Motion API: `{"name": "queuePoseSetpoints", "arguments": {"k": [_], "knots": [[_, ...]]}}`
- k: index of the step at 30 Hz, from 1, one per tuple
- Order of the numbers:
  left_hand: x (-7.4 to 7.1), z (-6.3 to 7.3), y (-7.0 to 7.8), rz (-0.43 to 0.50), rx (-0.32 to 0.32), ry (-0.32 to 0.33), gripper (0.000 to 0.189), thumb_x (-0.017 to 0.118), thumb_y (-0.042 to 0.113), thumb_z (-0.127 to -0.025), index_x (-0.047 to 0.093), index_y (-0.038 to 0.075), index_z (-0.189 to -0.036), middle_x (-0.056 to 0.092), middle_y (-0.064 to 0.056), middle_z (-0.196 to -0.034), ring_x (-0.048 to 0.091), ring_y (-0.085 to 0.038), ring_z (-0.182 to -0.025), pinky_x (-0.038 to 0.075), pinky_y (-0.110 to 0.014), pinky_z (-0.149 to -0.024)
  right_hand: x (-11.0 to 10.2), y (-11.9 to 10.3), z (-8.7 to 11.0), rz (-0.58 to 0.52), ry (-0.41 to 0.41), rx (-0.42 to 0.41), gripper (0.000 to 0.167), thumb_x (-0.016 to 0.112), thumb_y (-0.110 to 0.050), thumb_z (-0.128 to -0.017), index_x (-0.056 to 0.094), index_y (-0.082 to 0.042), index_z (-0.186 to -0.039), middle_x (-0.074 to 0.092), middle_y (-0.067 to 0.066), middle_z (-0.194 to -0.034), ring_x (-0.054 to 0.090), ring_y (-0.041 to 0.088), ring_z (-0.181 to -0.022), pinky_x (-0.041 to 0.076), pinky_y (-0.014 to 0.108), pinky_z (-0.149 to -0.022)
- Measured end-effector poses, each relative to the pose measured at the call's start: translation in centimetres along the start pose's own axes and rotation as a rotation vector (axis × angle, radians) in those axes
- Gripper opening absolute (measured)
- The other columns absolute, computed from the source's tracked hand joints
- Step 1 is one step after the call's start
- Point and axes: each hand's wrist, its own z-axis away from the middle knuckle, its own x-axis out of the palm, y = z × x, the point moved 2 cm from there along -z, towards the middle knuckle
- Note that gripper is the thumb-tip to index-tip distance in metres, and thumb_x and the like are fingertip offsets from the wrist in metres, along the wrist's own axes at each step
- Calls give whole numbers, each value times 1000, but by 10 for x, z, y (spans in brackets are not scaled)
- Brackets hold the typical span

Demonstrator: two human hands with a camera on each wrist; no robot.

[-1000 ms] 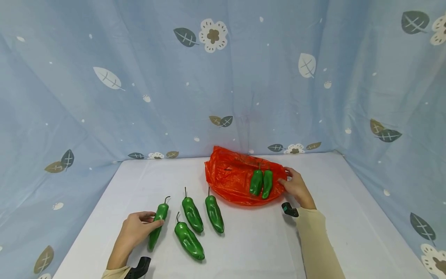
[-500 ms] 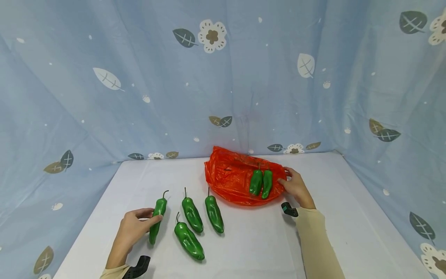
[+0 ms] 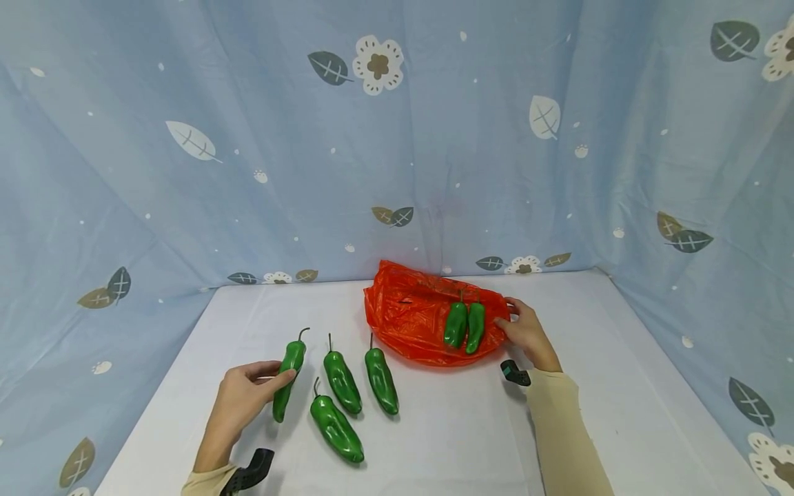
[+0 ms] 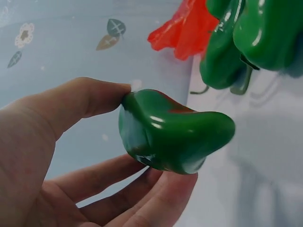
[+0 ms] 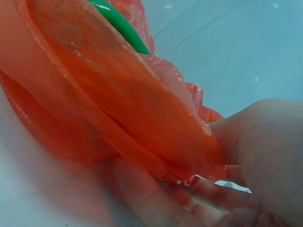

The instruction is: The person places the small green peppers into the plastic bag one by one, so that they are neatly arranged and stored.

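White table [image 3: 459, 434], pale matte top. Three green peppers lay loose left of its middle, on their sides, stems toward the far edge. Near pepper [image 3: 337, 428] was closest to the front; left pepper [image 3: 342, 382] and right pepper [image 3: 382, 382] lay beyond it, roughly parallel, bodies apart. Crumpled red plastic bag [image 3: 403, 317] lay spread near the far edge, behind and to the right of the three. Right pepper's stem tip reached close to the bag's rim; contact unclear.

no text, label, brand, number or sign can be read in any view.
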Motion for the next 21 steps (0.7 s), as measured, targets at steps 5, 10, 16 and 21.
{"name": "queuePoseSetpoints", "arguments": {"k": [5,10,16,21], "knots": [[2,1,8,16,13,19,69,80,50,-88,67,0,-134,73,-20,-125,74,-10,-94,63,-30,-78,0,0,0,2,0,1,67,54,-13,-104,24,1,-162,31,33,-162,35,51,-146,43,60,-115],[5,0,14,39,20,30,68,81,51,-87,69,2,-132,76,-18,-122,74,-7,-93,62,-26,-76,-1,0,1,10,2,0,67,55,-13,-103,24,1,-161,31,33,-161,35,51,-146,43,60,-114],[10,-3,23,66,41,17,68,80,54,-86,70,4,-131,76,-16,-122,73,-5,-93,59,-20,-76,-4,2,2,0,12,5,68,55,-12,-104,23,2,-162,32,33,-161,35,51,-146,42,60,-115],[11,-1,29,78,46,23,67,80,54,-87,70,5,-131,77,-15,-121,72,-3,-92,60,-22,-79,-1,2,0,-4,12,-24,66,54,-12,-103,25,4,-160,34,33,-160,36,50,-146,40,60,-118]]}}
